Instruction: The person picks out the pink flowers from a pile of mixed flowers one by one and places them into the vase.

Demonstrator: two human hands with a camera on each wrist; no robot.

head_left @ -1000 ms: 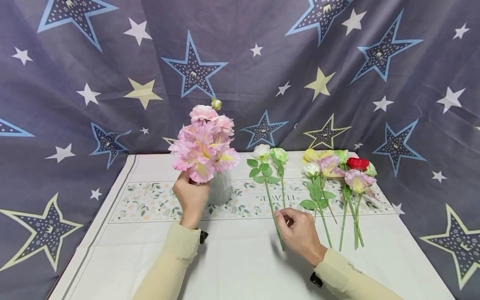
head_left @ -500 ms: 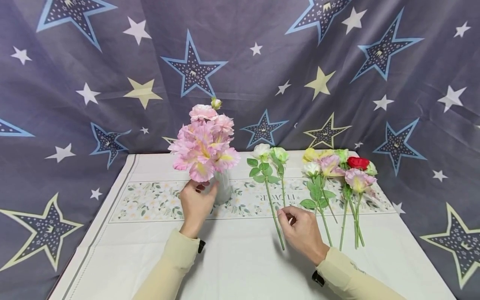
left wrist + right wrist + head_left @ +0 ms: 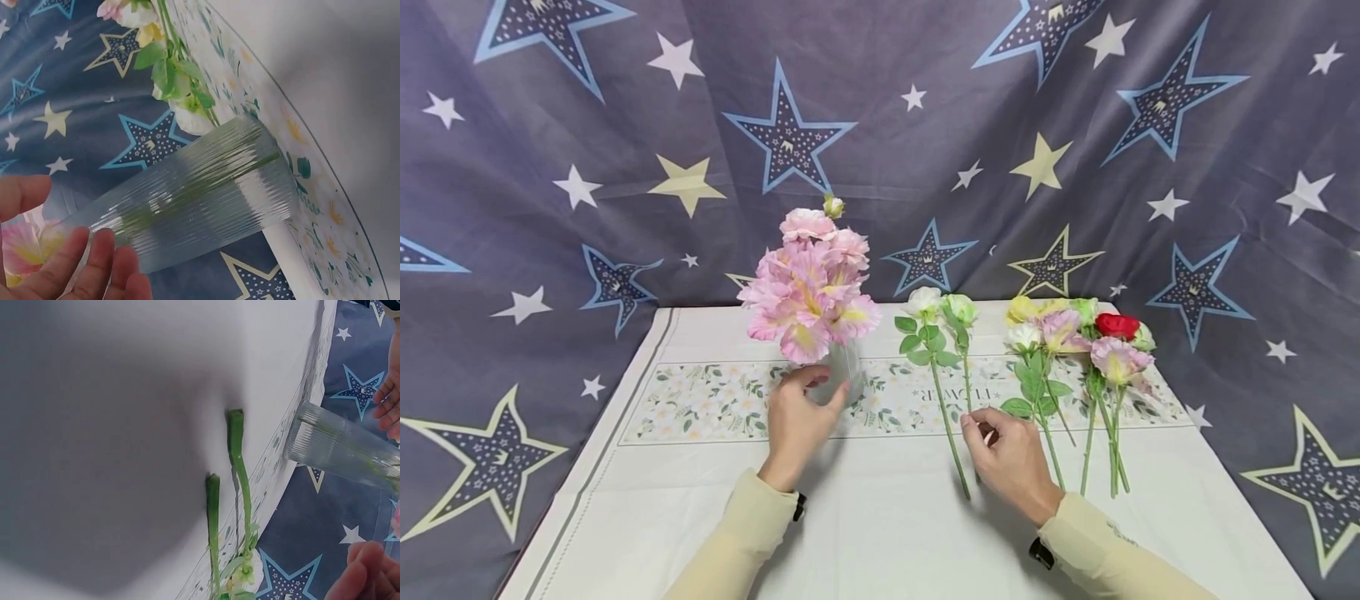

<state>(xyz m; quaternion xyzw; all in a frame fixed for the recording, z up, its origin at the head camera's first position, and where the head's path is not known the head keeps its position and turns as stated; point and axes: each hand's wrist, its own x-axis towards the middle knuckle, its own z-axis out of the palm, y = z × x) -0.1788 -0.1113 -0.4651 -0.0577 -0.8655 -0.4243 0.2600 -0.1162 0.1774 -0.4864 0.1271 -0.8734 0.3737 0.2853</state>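
Note:
A ribbed clear glass vase (image 3: 850, 375) stands on the table with a bunch of pink flowers (image 3: 808, 292) rising from it. Below the blooms, my left hand (image 3: 801, 421) is beside the vase with thumb and fingers spread; the right wrist view shows a gap between them. Through the glass, green stems show in the left wrist view. A white rose (image 3: 924, 302) and a pale green rose (image 3: 961, 311) lie side by side. My right hand (image 3: 1011, 454) hovers by their stem ends (image 3: 235, 431), fingers loosely bent, holding nothing.
More loose flowers lie to the right, among them a red one (image 3: 1116, 327), a yellow one (image 3: 1021, 311) and a pink one (image 3: 1120, 361). A floral-print strip (image 3: 700, 404) crosses the white tablecloth (image 3: 880, 517). Behind hangs a star-patterned curtain (image 3: 880, 150).
My left hand has come down from under the pink blooms and opened toward the vase. The right hand has shifted slightly right. The flowers and vase look unmoved.

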